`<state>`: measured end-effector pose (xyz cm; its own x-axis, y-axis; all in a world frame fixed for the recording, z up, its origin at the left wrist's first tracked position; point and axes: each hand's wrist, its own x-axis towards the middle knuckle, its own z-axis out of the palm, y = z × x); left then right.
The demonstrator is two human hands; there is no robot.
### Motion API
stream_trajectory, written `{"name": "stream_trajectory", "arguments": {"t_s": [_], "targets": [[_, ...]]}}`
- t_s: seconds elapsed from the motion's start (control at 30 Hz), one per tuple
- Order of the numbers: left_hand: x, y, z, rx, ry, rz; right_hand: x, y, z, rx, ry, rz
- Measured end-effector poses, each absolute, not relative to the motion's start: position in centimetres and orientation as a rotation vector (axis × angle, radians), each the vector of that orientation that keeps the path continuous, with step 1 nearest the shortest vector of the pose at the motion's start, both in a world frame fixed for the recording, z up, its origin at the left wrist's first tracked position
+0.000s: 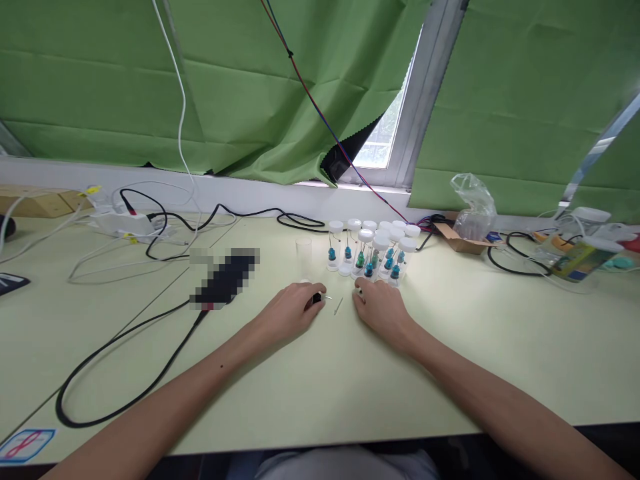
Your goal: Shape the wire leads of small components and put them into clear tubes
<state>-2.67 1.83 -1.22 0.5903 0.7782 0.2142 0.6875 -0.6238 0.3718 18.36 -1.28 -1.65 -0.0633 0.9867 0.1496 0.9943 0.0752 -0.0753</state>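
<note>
My left hand (295, 305) is closed around a small black piece (317, 297) with a thin metal pin poking out to the right. Most of that piece is hidden by the fingers. My right hand (383, 307) rests on the table with its fingers curled together, and what sits at its fingertips is too small to make out. Between the hands lies a thin metal rod (339, 306). Just behind the left hand stands an uncapped clear tube (303, 257). Several white-capped clear tubes (365, 250) holding blue or green pieces with thin wires stand behind the right hand.
A pixelated dark device (227, 277) with a looping black cable (115, 343) lies to the left. Farther back is a white power strip (125, 223). A small cardboard box (463, 240) with a plastic bag and a tilted clear jar (585, 260) stand right.
</note>
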Motion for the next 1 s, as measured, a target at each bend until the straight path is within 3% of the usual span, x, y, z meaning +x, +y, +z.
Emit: {"name": "stream_trajectory", "arguments": {"t_s": [0.4, 0.63, 0.87, 1.0], "targets": [[-2.6, 1.6, -1.3, 2.645, 1.144, 0.467, 18.2, -1.4, -2.0, -1.930, -2.154, -0.053], [-2.5, 1.9, -0.8, 2.622, 1.163, 0.670, 17.9, -1.6, -1.7, -1.739, -2.113, -0.101], [-3.2, 2.5, 4.1, 2.481, 1.365, 1.633, 17.1, -2.3, 5.6, -1.549, -2.149, -0.319], [-2.4, 5.6, 7.9, 2.553, 1.415, 1.403, 16.5, 1.8, 9.7, -1.597, -2.186, -0.457]]}}
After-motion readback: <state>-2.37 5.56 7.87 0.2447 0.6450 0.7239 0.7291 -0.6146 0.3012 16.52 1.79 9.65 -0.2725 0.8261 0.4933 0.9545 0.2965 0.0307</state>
